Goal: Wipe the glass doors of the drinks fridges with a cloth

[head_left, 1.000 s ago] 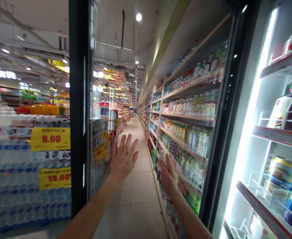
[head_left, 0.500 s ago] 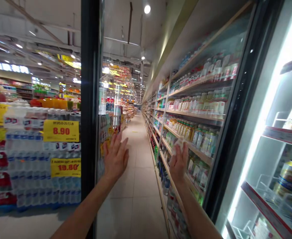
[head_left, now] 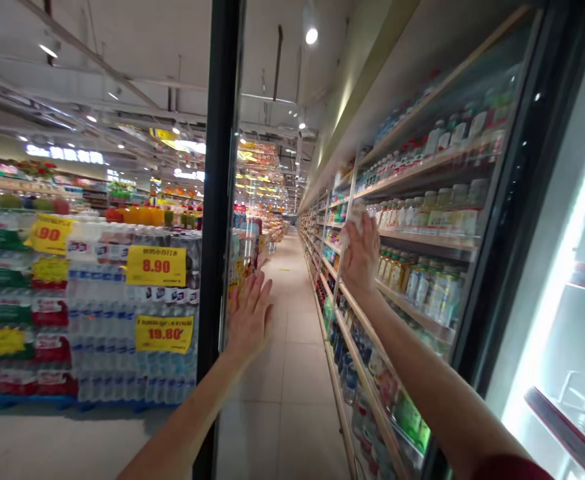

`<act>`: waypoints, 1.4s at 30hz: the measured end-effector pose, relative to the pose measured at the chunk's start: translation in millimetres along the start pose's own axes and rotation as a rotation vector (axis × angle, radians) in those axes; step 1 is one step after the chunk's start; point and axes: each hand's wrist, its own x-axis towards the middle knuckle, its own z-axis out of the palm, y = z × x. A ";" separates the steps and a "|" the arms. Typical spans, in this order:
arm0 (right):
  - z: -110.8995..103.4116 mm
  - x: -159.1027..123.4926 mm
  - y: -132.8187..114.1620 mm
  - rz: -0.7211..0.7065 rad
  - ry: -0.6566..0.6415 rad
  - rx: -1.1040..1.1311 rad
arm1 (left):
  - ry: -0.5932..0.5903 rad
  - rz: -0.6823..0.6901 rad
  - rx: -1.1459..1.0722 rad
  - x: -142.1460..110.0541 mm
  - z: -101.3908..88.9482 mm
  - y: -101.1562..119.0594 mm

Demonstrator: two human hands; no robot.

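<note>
My left hand (head_left: pixel 250 317) lies flat, fingers spread, against the glass of an open cooler door, just right of its black upright frame (head_left: pixel 217 200). It holds nothing. My right hand (head_left: pixel 360 257) is raised higher and presses a small white cloth (head_left: pixel 356 215) against the same glass pane (head_left: pixel 297 347). Through the glass I see the aisle floor and long shelves of bottled drinks (head_left: pixel 422 280).
The lit cooler interior (head_left: pixel 567 320) with a wire shelf is at the far right, behind a second black frame (head_left: pixel 512 220). Stacked packs of bottled water with yellow price signs (head_left: pixel 156 265) stand on the left. The tiled aisle runs straight ahead.
My right hand has slid the cloth upward on the glass, from waist height to about shoulder height. My left hand stays flat on the glass. The view has swung left, away from the cooler shelves.
</note>
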 end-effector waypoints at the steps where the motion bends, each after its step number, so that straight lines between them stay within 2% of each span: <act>1: 1.3 -6.4 -7.1 -0.094 -0.059 0.027 | 0.003 0.009 -0.011 2.8 -7.0 -4.5; 5: -1.2 -58.9 -46.7 -0.628 -0.406 0.201 | 0.126 -0.080 0.025 16.3 -31.6 -31.1; 6: 0.0 -60.1 -52.4 -0.673 -0.430 0.211 | 0.131 -0.100 0.038 18.7 -34.0 -37.6; 7: 3.0 -52.5 -55.7 -0.636 -0.407 0.193 | 0.124 -0.106 0.044 20.2 -34.6 -43.0; 8: 7.8 -37.6 -57.5 -0.525 -0.356 0.148 | 0.117 -0.105 0.044 20.8 -33.9 -47.1; 10: 20.3 0.5 -60.8 -0.201 -0.223 0.033 | 0.130 -0.095 0.035 19.9 -30.7 -51.3; 11: 26.5 14.9 -64.4 -0.120 -0.214 0.011 | 0.147 -0.094 0.026 18.8 -29.2 -51.8; 12: 31.5 21.1 -69.9 -0.117 -0.212 0.015 | 0.162 -0.093 0.015 17.8 -28.2 -51.7; 14: 35.8 4.2 -86.3 -0.245 -0.281 0.074 | 0.177 -0.086 -0.015 16.2 -28.0 -50.9; 18: 26.7 -82.1 -111.5 -0.736 -0.487 0.288 | 0.177 -0.077 -0.041 15.2 -29.4 -53.0; 20: 23.8 -93.4 -106.4 -0.799 -0.506 0.316 | 0.172 -0.073 -0.033 14.9 -28.5 -55.6; 21: 23.9 -86.3 -100.2 -0.730 -0.485 0.284 | 0.173 -0.071 -0.028 14.7 -27.6 -56.6; 24: 25.0 -48.0 -80.8 -0.333 -0.378 0.100 | 0.189 -0.085 -0.020 15.0 -25.0 -55.7; 25: 23.3 -41.7 -76.9 -0.266 -0.357 0.067 | 0.193 -0.097 -0.014 15.7 -24.4 -53.5; 26: 19.9 -42.1 -74.6 -0.272 -0.358 0.063 | 0.195 -0.111 -0.004 16.9 -23.9 -50.2; 27: 14.7 -48.8 -73.2 -0.354 -0.379 0.089 | 0.192 -0.116 0.007 18.4 -23.4 -46.1; 30: -5.0 -81.4 -61.6 -0.773 -0.459 0.226 | 0.110 -0.058 0.026 24.8 -19.7 -31.2; 31: -10.3 -85.9 -52.2 -0.823 -0.466 0.222 | 0.070 -0.026 0.028 27.3 -17.4 -26.6; 32: -14.4 -83.9 -40.2 -0.806 -0.451 0.188 | 0.038 0.000 0.030 29.7 -14.6 -22.7; 33: -17.1 -75.9 -26.6 -0.713 -0.402 0.128 | 0.017 0.011 0.036 31.9 -11.5 -19.8; 36: -21.8 -43.3 7.1 -0.262 -0.179 -0.058 | 0.020 -0.017 0.055 35.1 -3.6 -15.9; 37: -24.1 -40.0 11.8 -0.164 -0.133 -0.087 | 0.022 -0.027 0.056 34.9 -2.0 -16.0; 38: -27.3 -43.6 12.5 -0.127 -0.128 -0.094 | 0.020 -0.035 0.054 34.1 -1.0 -16.4; 40: -36.1 -67.6 5.2 -0.230 -0.206 -0.052 | 0.024 -0.032 0.051 31.4 -0.1 -17.9; 42: -43.5 -95.3 -3.0 -0.443 -0.338 0.015 | 0.030 -0.024 0.052 29.3 0.6 -18.6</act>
